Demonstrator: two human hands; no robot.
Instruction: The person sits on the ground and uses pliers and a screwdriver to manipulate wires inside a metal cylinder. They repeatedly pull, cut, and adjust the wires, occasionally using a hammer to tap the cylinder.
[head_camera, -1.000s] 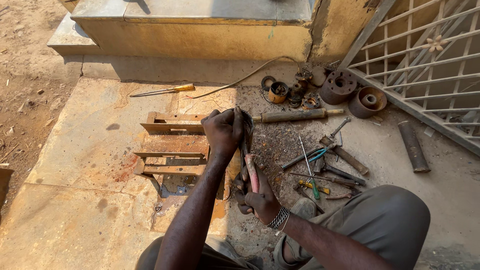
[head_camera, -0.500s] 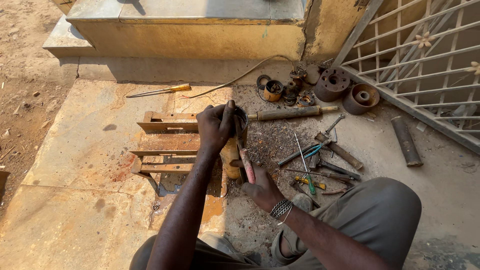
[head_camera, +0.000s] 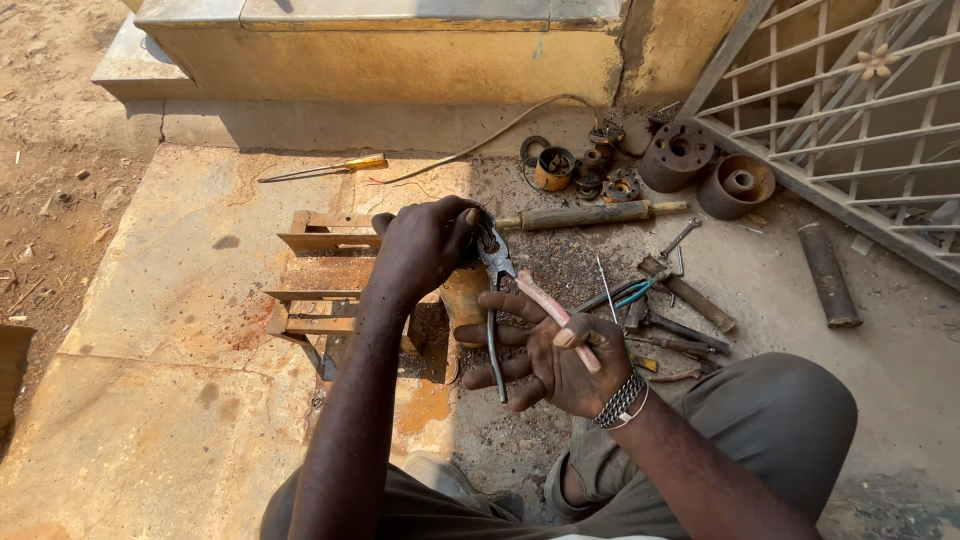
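Fingers of the right hand (head_camera: 555, 355) spread half open around the handles of a pair of pliers (head_camera: 520, 300), one handle pink-sleeved, one bare metal, so the tool can be worked from below. At frame centre, the left hand (head_camera: 420, 245) closes over a dark round part (head_camera: 470, 235), pinning it against a rusty metal frame (head_camera: 320, 280) on the stone slab; the plier nose meets that part, seemingly to bite it. What exactly the left fingers grip is hidden. Toward the upper right, a small yellow cup-shaped housing (head_camera: 553, 167) holds dark fittings, and two rusty drum-shaped parts (head_camera: 710, 170) sit hollow beside a metal grille (head_camera: 850, 130). A yellow-handled screwdriver (head_camera: 325, 168) lies at upper left.
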